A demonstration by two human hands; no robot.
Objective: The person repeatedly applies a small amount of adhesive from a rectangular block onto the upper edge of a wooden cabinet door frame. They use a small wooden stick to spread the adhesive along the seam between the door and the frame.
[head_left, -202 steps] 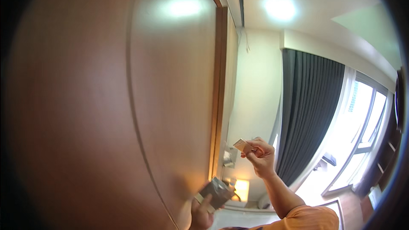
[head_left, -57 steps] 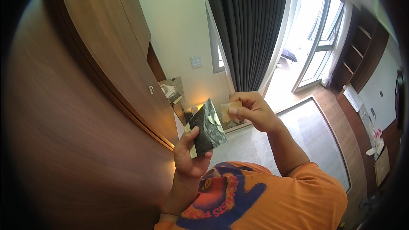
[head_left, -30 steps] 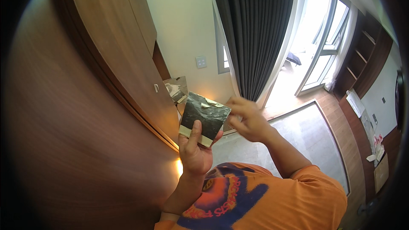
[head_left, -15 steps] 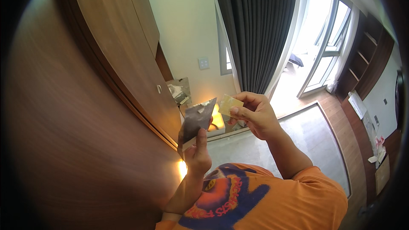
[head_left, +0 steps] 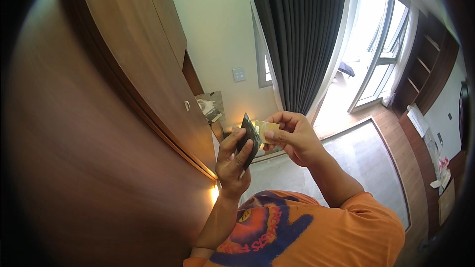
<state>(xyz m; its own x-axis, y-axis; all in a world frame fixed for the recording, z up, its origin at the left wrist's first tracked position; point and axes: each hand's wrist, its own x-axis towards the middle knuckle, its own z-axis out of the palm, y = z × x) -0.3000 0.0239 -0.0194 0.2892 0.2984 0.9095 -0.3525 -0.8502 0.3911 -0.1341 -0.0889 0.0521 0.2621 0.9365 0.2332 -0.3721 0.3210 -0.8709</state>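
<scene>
Board (head_left: 254, 150), dark and tilted on edge, I log as clamped in the left hand (head_left: 232, 165), just beside the yellow card (head_left: 270, 131) pinched in the right hand (head_left: 298, 141).

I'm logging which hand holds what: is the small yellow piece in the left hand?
No, the right hand pinches the small yellow piece, while the left hand holds the dark block.

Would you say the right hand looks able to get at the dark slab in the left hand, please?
Most likely yes: the right hand is close beside the dark slab, with only the yellowish square it pinches between them; the left hand grips the slab's left side.
</scene>
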